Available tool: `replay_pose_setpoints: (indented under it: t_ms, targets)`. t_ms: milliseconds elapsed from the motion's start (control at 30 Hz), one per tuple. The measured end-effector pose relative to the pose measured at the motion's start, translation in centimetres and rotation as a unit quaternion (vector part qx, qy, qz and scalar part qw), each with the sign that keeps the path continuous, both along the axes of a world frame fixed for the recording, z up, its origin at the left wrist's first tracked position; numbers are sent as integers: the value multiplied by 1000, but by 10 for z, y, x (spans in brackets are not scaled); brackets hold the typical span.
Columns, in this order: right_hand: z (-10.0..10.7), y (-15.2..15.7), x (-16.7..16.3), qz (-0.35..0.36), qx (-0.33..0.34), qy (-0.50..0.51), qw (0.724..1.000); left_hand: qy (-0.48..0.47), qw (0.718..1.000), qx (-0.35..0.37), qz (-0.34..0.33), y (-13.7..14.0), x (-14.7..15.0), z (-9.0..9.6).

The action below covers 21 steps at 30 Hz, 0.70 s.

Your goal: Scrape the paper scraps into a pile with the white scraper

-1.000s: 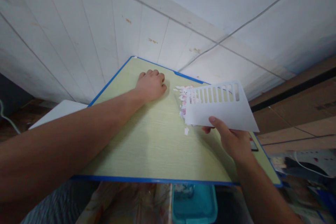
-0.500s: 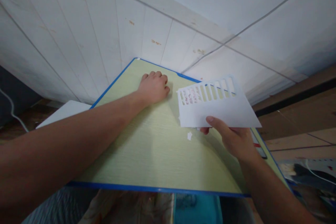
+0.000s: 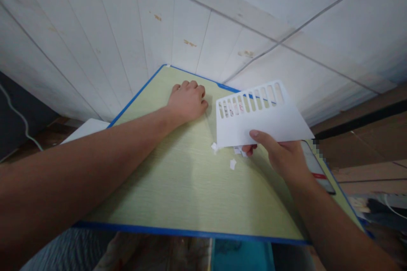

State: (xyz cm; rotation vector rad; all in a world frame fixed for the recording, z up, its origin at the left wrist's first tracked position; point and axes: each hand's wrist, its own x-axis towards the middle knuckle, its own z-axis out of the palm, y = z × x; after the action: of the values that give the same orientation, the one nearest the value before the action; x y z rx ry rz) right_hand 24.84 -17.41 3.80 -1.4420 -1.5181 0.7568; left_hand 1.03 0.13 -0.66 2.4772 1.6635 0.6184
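Observation:
A white sheet of paper [image 3: 263,125] with a row of long rounded slots cut along its far edge is pinched in my right hand [image 3: 281,154], thumb on top and fingers beneath. It is held tilted above the pale green table [image 3: 178,190]. Through the slots at its left, reddish and dark marks show. My left hand [image 3: 187,101] rests palm down on the far part of the table, fingers curled under; whatever may lie beneath them is hidden. Small white paper scraps [image 3: 233,164] lie below the sheet, near my right fingertips.
A phone [image 3: 318,167] with a red bar on its screen lies at the table's right edge, partly behind my right wrist. Behind the table stands a white panelled wall [image 3: 187,25] with a grey cable [image 3: 295,29]. A turquoise bin [image 3: 241,256] shows below the front edge.
The sheet in my right hand has risen slightly and tilted, uncovering more paper scraps and more of the phone. My left hand has stayed in place on the table. The view has shifted a little.

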Motion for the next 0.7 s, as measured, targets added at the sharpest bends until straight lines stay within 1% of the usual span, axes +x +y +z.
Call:
replay_pose_setpoints:
  t_ms: [67, 133, 300, 367, 467, 567, 700]
  targets:
    - [-1, -3, -3, -5, 2, 11, 1000, -1, 1000, -2, 0, 0, 0, -1]
    - [-1, -7, -5, -6, -1, 1, 1000, -4, 1000, -6, -1, 1, -1, 0]
    - [-1, -13, -6, 6, 1, 1, 1000, -10, 1000, -12, 0, 0, -1, 1]
    - [-3, -13, -6, -5, 11, -1, 1000, -11, 1000, -11, 1, 0, -1, 1]
    - [-6, -13, -5, -19, 8, -21, 1000, -13, 1000, -7, -6, 1, -2, 0]
    - [-6, -13, -7, -10, 3, -23, 1000, -14, 1000, -4, -7, 1, -2, 0]
    - [-3, -13, -10, -9, 18, -24, 1000, -15, 1000, -7, -3, 2, -1, -1]
